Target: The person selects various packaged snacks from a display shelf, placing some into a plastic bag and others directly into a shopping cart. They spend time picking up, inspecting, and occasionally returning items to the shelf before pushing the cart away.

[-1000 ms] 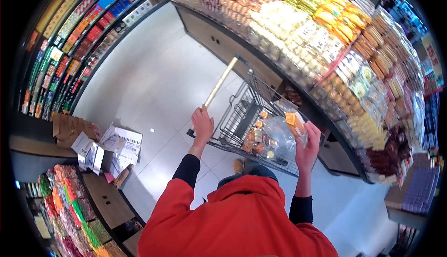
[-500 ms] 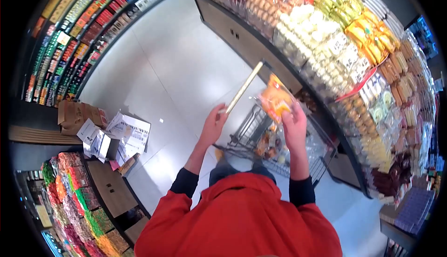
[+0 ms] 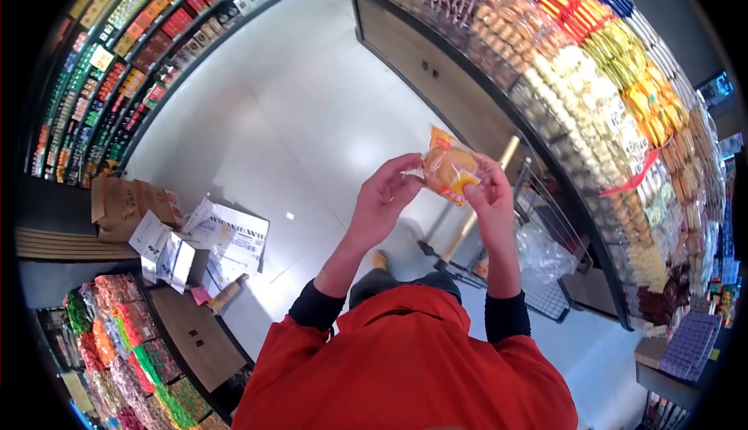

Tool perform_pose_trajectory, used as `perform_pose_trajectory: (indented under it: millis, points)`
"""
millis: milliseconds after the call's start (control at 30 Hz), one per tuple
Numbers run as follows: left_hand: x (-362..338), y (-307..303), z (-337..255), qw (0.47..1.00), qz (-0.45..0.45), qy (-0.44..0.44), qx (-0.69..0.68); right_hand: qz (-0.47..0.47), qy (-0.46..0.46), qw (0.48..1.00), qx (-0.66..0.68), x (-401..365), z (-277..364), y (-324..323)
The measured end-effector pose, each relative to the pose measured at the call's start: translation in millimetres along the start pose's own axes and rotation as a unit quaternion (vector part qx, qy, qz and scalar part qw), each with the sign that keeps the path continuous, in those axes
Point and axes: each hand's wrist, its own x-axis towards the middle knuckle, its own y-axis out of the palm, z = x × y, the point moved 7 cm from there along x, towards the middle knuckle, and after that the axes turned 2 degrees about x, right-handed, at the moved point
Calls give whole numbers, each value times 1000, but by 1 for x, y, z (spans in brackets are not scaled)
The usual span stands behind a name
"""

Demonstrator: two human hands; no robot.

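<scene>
A round bun in a clear and orange wrapper [image 3: 450, 169] is held up in front of me, between my two hands. My right hand [image 3: 492, 196] grips its right side, with the thumb across the front. At the left edge of the wrapper, my left hand [image 3: 388, 200] pinches the plastic between thumb and fingers. Beneath my right hand runs the pale handle bar [image 3: 460, 241] of a wire shopping cart [image 3: 545, 302]. Clear plastic bags [image 3: 544, 252] lie in the cart, partly hidden by my right forearm.
A long counter of packaged snacks [image 3: 561, 103] curves along the right. Shelves of small boxes [image 3: 140, 64] stand at upper left. Opened cardboard [image 3: 234, 235] and a brown paper bag [image 3: 125, 208] lie at left, above a bin of colourful wrapped sweets [image 3: 132, 336].
My left hand has let go of the cart handle and taken hold of the wrapper's left edge. The bun is turned more toward me. The cart now appears farther right.
</scene>
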Motion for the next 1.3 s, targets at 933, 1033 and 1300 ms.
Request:
perform_pose_trajectory:
  millis: [933,1033,1300]
  points:
    - [352,-218,56,976,-19,-95,193,62,36,982,-177,393,-101,60]
    - [397,-243,71,975,-37,-105,193,50,75,968,-235,436,-113,61]
    - [530,-293,92,977,12,-105,186,-4,77,987,-143,567,-168,48]
